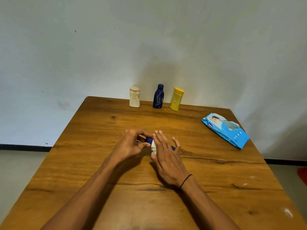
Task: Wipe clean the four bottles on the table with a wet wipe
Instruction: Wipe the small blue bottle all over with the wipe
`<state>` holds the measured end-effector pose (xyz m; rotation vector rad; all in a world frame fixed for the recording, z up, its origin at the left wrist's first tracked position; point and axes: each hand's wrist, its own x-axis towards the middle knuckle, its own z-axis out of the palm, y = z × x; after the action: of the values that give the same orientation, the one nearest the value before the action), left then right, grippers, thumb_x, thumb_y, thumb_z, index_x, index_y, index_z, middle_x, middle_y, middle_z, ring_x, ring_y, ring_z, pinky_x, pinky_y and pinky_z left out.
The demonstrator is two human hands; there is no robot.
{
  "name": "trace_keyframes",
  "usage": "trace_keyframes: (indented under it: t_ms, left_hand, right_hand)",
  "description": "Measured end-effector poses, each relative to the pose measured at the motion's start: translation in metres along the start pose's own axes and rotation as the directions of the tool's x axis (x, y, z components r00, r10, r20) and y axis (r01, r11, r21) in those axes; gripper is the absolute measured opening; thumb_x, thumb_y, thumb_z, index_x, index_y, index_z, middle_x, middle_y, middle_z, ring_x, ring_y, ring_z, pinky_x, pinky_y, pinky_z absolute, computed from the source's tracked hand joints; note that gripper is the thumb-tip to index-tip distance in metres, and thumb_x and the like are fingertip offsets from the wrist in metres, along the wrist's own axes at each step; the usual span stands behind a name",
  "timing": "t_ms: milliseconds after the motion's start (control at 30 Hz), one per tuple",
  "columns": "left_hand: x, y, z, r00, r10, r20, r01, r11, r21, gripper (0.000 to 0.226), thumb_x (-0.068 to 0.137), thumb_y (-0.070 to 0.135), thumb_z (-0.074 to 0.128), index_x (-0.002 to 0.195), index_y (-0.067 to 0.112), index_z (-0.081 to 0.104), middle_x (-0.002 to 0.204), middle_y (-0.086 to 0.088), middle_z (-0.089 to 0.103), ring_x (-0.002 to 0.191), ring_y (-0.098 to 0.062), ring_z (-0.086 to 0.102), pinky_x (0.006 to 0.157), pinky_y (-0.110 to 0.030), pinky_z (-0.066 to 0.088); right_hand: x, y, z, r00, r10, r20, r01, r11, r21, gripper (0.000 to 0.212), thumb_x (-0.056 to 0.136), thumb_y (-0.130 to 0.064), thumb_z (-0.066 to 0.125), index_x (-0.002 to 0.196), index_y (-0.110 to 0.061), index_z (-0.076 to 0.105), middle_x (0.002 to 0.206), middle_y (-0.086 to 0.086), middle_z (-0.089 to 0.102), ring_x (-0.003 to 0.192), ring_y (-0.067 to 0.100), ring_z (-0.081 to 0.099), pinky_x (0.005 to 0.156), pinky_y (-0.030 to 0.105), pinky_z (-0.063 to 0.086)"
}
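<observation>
A dark blue bottle [149, 139] lies on its side at the middle of the wooden table [99, 163]. My left hand [131, 145] pinches its cap end between thumb and fingers. My right hand [166, 155] lies over the bottle's body with a white wet wipe [153, 148] wrapped between palm and bottle; most of the bottle is hidden under it. Three more bottles stand upright at the far edge: a cream one [134, 97], a dark blue one [158, 96] and a yellow one [176, 99].
A blue pack of wet wipes [226, 129] lies near the table's right edge. A grey wall stands right behind the far edge. Floor shows to the left and right of the table.
</observation>
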<state>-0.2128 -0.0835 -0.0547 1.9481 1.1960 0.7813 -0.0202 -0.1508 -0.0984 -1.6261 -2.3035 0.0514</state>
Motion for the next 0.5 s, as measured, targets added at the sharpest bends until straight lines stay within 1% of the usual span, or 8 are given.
trace_keyframes:
  t_ms: [33,67,167,233,333,367,433,500]
  left_hand:
    - [-0.001,-0.002,-0.001,1.000,-0.024,-0.008,0.024,1.000,-0.016,0.042,0.082,0.005,0.085,0.107,0.035,0.071,0.106,0.020,0.069,0.096,0.000,0.070,0.080,-0.018,0.061]
    - [-0.001,-0.004,-0.002,0.999,-0.043,-0.016,0.042,0.999,-0.034,0.042,0.081,0.005,0.085,0.109,0.033,0.072,0.108,0.018,0.070,0.096,-0.002,0.071,0.080,-0.020,0.062]
    - [-0.004,-0.008,0.000,0.997,-0.071,-0.019,0.069,0.993,-0.099,0.048,0.080,0.004,0.086,0.119,0.028,0.072,0.115,0.012,0.071,0.096,-0.009,0.072,0.082,-0.025,0.063]
    - [-0.006,-0.008,0.002,0.997,-0.080,-0.012,0.078,0.991,-0.107,0.048,0.081,0.006,0.086,0.120,0.030,0.070,0.116,0.013,0.070,0.097,-0.008,0.073,0.080,-0.022,0.062]
    - [-0.007,-0.006,0.007,0.998,-0.068,0.002,0.068,0.994,-0.091,0.041,0.082,0.009,0.086,0.114,0.031,0.073,0.113,0.016,0.072,0.097,-0.005,0.072,0.081,-0.023,0.063]
    - [-0.007,-0.006,0.009,0.998,-0.064,0.004,0.064,0.994,-0.088,0.041,0.081,0.009,0.086,0.114,0.030,0.073,0.113,0.017,0.072,0.098,-0.004,0.072,0.083,-0.024,0.063]
    - [-0.008,-0.005,0.010,0.998,-0.057,0.005,0.058,0.995,-0.081,0.042,0.081,0.006,0.085,0.114,0.029,0.072,0.114,0.016,0.071,0.100,-0.004,0.071,0.086,-0.025,0.062]
    - [-0.008,-0.006,0.009,0.999,-0.046,-0.002,0.046,0.993,-0.105,0.046,0.081,0.004,0.085,0.115,0.030,0.068,0.116,0.014,0.070,0.102,-0.004,0.071,0.087,-0.026,0.062]
  right_hand:
    - [-0.004,0.004,0.002,1.000,-0.019,-0.003,0.019,1.000,-0.007,0.065,0.111,-0.045,0.024,0.165,-0.023,-0.003,0.173,-0.005,-0.006,0.157,0.007,-0.014,0.126,0.050,-0.006]
    - [-0.008,0.008,0.004,0.999,-0.032,-0.022,0.032,0.999,-0.018,0.064,0.111,-0.041,0.029,0.165,-0.023,0.000,0.174,-0.004,-0.001,0.158,0.008,-0.010,0.126,0.051,-0.001]
    - [-0.013,0.014,0.012,0.991,-0.009,-0.135,0.010,1.000,0.005,0.063,0.107,-0.029,0.047,0.164,-0.018,0.020,0.170,0.000,0.023,0.159,0.009,0.008,0.124,0.051,0.018]
    - [-0.009,0.010,0.016,0.981,0.033,-0.189,-0.027,0.999,0.036,0.058,0.108,-0.025,0.047,0.161,-0.014,0.026,0.165,0.004,0.034,0.157,0.011,0.017,0.124,0.048,0.022]
    - [0.003,0.001,0.016,0.981,0.043,-0.188,-0.041,0.999,0.013,0.046,0.111,-0.026,0.039,0.154,-0.012,0.039,0.157,0.007,0.046,0.152,0.018,0.033,0.122,0.045,0.026]
    - [0.007,-0.001,0.014,0.983,0.047,-0.175,-0.046,0.999,0.009,0.042,0.110,-0.025,0.037,0.150,-0.013,0.044,0.152,0.006,0.051,0.147,0.020,0.039,0.119,0.046,0.028]
    - [0.014,-0.005,0.007,0.984,0.094,-0.150,-0.088,0.995,0.045,0.031,0.110,-0.027,0.032,0.133,-0.021,0.053,0.129,-0.001,0.060,0.128,0.018,0.051,0.110,0.045,0.031]
    - [0.021,-0.007,0.000,0.981,0.150,-0.125,-0.139,0.985,0.098,0.031,0.112,-0.035,0.023,0.114,-0.030,0.054,0.108,-0.010,0.058,0.108,0.011,0.053,0.104,0.045,0.030]
